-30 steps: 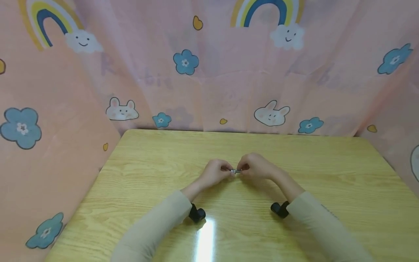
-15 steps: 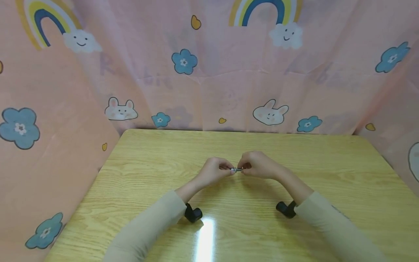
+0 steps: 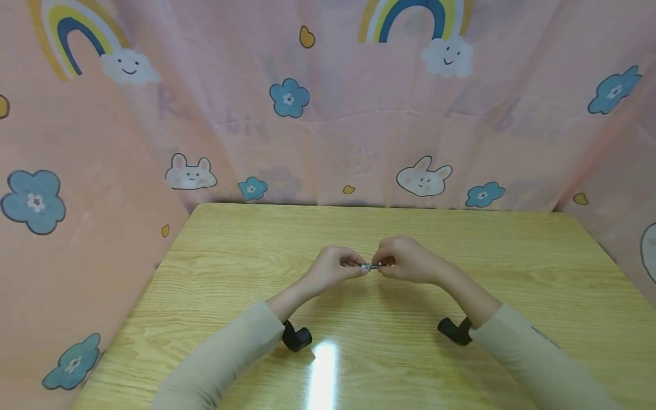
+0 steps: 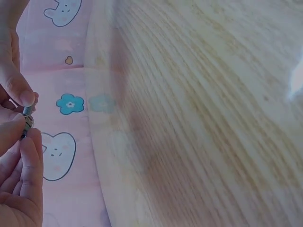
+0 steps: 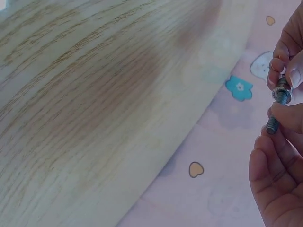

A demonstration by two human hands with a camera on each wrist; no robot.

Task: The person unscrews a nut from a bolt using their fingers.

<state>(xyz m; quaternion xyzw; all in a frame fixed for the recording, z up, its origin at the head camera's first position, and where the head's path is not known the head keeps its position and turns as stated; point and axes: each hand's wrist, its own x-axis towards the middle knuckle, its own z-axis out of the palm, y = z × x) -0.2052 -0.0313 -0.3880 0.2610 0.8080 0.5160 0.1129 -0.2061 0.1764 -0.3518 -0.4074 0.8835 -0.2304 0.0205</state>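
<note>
Right wrist view: left hand pinches one end of a metal bolt, right hand pinches its threaded shank, holding it above the table; opposed grips apparently steady it, leaving its middle exposed

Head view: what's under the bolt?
Wooden tabletop, with soft shadows nearby. The left hand and right hand pinch the bolt above it. Whatever lies directly behind bolt and hands is covered, so can't be seen.
</note>
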